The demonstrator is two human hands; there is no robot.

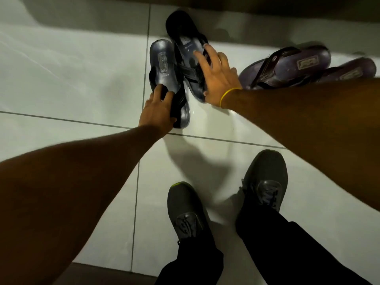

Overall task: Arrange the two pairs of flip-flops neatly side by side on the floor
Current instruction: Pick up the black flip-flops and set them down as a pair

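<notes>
Two dark blue-black flip-flops lie on the white tiled floor [72, 75] ahead of me. My left hand [157, 112] is shut on the strap end of the left dark flip-flop [164, 66]. My right hand [216, 79], with a yellow band on its wrist, rests with fingers spread on the right dark flip-flop [185, 46], which lies slanted against the other. To the right, two purple-brown flip-flops lie crosswise: the nearer purple flip-flop [292, 64] and the farther purple flip-flop [353, 72], partly hidden by my right forearm.
My two feet in grey sneakers [185, 208] [265, 182] stand close below the flip-flops. A dark wall base or step [92, 15] runs along the top of the view. Bare tiles stretch to the left.
</notes>
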